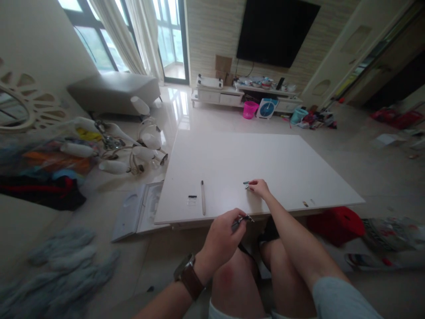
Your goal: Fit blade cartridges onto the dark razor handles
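My left hand (222, 239), with a brown watch on its wrist, is closed in a pinch on a small dark metal piece (244, 219) just in front of the near edge of the white table (282, 150). My right hand (259, 188) reaches onto the table with its fingertips pinched on a small bluish part (246, 183). A thin pale stick (202, 197) lies on the table to the left. Beside it sits a tiny black and white piece (191, 199). My bare knees are below the hands.
A chandelier with white shades (133, 150) lies on the floor at the left, near bags and cloth. A red stool (335, 223) sits at the table's right corner. A white tray (133, 215) lies left of the table. A TV cabinet and pink bucket (249, 109) stand beyond.
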Motion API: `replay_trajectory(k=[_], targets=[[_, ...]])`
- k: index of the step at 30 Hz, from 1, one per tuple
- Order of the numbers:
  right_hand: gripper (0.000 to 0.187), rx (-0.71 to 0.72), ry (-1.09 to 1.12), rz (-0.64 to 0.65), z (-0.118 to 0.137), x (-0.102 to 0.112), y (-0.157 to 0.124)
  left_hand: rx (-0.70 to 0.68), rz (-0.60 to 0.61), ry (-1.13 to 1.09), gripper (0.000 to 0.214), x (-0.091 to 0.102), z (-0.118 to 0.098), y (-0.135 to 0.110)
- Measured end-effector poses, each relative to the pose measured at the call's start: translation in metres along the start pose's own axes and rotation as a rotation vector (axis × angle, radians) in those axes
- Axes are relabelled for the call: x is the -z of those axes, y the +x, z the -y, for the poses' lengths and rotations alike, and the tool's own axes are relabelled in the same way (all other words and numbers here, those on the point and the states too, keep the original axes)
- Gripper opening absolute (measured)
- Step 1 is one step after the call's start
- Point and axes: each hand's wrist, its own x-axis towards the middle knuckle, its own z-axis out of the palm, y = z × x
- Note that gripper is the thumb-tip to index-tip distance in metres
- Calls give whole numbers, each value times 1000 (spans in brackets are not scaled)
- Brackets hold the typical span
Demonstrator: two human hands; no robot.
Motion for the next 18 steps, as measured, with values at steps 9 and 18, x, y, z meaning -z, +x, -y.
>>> replay_trajectory(k=[9, 18], targets=[[15, 70, -234, 45, -2, -6, 4, -11, 36, 50, 15, 0, -2, 1], [28, 282, -469, 37, 1, -8, 8, -33, 40, 75, 14, -1, -1, 0]])
